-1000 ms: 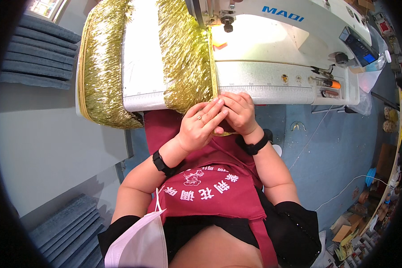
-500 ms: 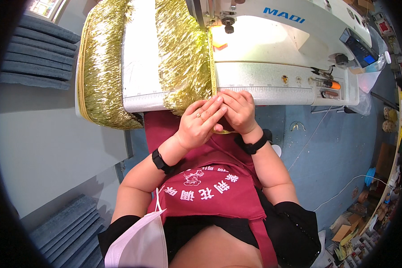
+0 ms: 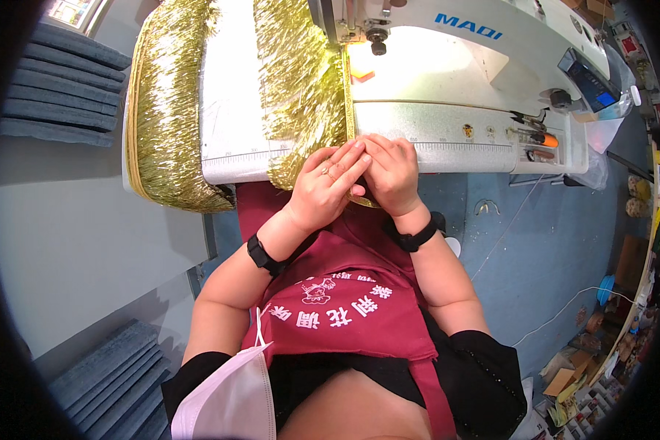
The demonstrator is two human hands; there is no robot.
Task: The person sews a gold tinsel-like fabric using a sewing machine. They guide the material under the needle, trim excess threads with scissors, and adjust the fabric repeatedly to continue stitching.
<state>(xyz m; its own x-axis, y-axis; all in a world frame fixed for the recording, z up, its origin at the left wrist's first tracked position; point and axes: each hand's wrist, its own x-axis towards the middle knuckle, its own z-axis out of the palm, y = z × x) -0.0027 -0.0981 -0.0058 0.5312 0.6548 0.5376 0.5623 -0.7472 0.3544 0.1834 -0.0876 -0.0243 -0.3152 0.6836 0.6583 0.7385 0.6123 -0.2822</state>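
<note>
Two-handed pinch: left hand (image 3: 323, 191), right hand (image 3: 391, 177) gripping gold fringe (image 3: 304, 88) by near side of table (image 3: 447, 132). I see blue lettering (image 3: 468, 26) on sewing machine (image 3: 517, 48), far right; white print (image 3: 337, 317) on maroon apron (image 3: 359, 343), near.

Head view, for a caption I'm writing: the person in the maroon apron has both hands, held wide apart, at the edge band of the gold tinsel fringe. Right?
Not quite: the hands aren't wide apart. The head view shows the left hand and right hand close together at the edge band of the gold tinsel fringe; the person does wear a maroon apron.
</note>
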